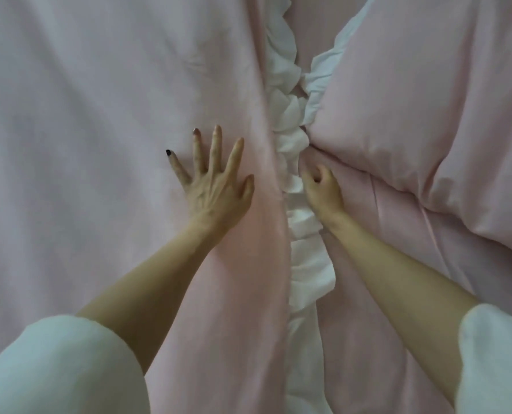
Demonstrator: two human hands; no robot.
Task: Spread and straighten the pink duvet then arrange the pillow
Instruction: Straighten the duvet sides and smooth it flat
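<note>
White sleeves (63, 363) above pink duvet (84, 100), perhaps on a bed.

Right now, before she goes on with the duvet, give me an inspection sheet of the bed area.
Surface: pink sheet shows under the right forearm.
Job's things: pink duvet lies fairly flat on the left, white ruffled edge down the middle; pink pillow with white trim sits puffed up on the right, beside the ruffle.
Clutter: nothing seen.
Hands: left hand presses flat on the duvet, fingers spread; right hand grips pink fabric beside the ruffle, below the pillow's corner.
Cables: nothing seen.
Surroundings: only white sleeves at the bottom corners.
</note>
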